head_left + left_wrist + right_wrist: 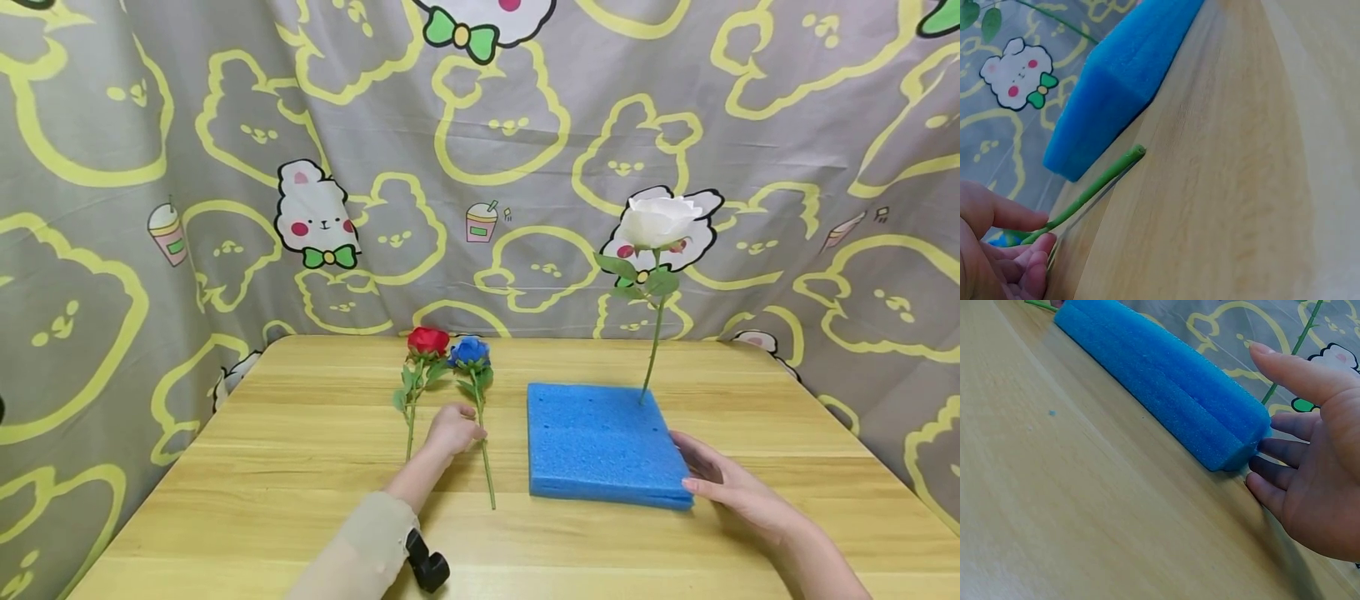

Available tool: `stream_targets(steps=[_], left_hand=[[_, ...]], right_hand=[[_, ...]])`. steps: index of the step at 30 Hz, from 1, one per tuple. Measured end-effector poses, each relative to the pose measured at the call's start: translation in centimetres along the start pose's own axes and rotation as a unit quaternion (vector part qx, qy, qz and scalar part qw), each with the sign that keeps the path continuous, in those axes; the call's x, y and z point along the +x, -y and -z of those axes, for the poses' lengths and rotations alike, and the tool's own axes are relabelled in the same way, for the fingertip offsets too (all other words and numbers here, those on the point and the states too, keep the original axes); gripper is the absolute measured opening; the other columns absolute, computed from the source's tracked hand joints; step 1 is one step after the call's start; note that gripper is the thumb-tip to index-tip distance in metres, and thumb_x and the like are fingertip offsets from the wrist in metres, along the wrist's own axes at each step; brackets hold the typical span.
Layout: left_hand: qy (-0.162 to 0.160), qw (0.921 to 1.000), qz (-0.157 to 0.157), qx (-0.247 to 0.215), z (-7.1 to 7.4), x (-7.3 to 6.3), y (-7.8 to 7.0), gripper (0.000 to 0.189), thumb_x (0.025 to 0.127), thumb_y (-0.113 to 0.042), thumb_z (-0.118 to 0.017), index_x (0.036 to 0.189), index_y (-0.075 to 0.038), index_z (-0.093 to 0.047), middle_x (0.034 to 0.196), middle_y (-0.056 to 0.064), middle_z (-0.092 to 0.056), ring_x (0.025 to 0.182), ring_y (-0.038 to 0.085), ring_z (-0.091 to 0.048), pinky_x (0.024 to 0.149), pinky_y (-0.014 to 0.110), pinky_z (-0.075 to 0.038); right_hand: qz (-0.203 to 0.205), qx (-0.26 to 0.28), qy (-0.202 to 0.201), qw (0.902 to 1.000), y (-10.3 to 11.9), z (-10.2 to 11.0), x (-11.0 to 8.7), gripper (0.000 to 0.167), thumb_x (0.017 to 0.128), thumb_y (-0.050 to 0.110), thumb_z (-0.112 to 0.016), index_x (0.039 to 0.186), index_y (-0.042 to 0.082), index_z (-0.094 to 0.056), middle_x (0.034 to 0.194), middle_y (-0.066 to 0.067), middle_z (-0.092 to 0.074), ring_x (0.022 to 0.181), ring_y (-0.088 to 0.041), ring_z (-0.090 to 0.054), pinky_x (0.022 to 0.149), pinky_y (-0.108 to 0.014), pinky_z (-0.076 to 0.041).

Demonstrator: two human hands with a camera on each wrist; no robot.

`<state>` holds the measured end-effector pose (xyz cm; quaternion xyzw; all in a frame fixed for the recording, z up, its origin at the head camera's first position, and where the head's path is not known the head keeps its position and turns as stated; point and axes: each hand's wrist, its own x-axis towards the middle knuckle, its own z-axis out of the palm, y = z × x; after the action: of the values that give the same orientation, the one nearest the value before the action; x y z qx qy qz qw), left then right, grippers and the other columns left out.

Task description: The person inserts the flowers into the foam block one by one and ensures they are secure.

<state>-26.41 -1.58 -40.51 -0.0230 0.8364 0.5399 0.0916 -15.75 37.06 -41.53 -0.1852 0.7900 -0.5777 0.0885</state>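
My left hand (454,431) pinches the green stem of a blue artificial rose (470,353) between thumb and fingers. In the left wrist view the stem's cut end (1137,151) points toward a blue foam block (1110,94). Left of it a red rose (428,342) lies on the table, its lower stem partly hidden by the left arm. At the block's right side, my right hand (723,483) has its fingertips against the foam, thumb raised apart in the right wrist view. A white rose (660,221) stands upright in the block's back right part.
Small holes dot the top of the foam block. The wooden table (300,500) ends at a patterned curtain (420,150) behind and at both sides. A black strap device (427,562) sits at the left sleeve.
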Motion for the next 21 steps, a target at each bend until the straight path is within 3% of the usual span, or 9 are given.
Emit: stream_targets(steps=[13, 17, 21], left_hand=[[0.005, 0.9997, -0.003, 0.022, 0.36, 0.15, -0.1, 0.027, 0.075, -0.001, -0.07, 0.1, 0.003, -0.06, 0.092, 0.011, -0.058, 0.074, 0.022, -0.053, 0.058, 0.03, -0.045], [0.001, 0.9973, -0.002, 0.073, 0.05, 0.24, -0.32, 0.018, 0.076, -0.012, -0.075, 0.077, -0.005, -0.058, 0.068, 0.002, -0.05, 0.057, 0.015, -0.045, 0.048, 0.026, -0.037], [-0.009, 0.9859, -0.012, 0.167, -0.51, 0.31, -0.42, 0.042, 0.074, -0.024, -0.077, 0.054, -0.015, -0.041, 0.048, -0.004, -0.034, 0.044, 0.011, -0.032, 0.041, 0.024, -0.026]], right_hand=[[0.004, -0.008, -0.004, 0.9999, -0.18, 0.01, 0.0, 0.06, 0.094, 0.003, -0.046, 0.142, -0.012, -0.014, 0.143, -0.039, -0.011, 0.117, 0.014, -0.034, 0.092, -0.008, -0.03], [-0.009, 0.0, -0.005, 0.9999, -0.04, 0.01, 0.0, 0.061, 0.095, 0.004, -0.047, 0.143, -0.01, -0.013, 0.143, -0.039, -0.009, 0.116, 0.015, -0.034, 0.092, -0.008, -0.03], [-0.014, 0.003, -0.004, 0.9999, 0.07, -0.04, 0.0, 0.061, 0.095, 0.004, -0.047, 0.143, -0.01, -0.012, 0.144, -0.039, -0.008, 0.115, 0.015, -0.035, 0.092, -0.008, -0.03]])
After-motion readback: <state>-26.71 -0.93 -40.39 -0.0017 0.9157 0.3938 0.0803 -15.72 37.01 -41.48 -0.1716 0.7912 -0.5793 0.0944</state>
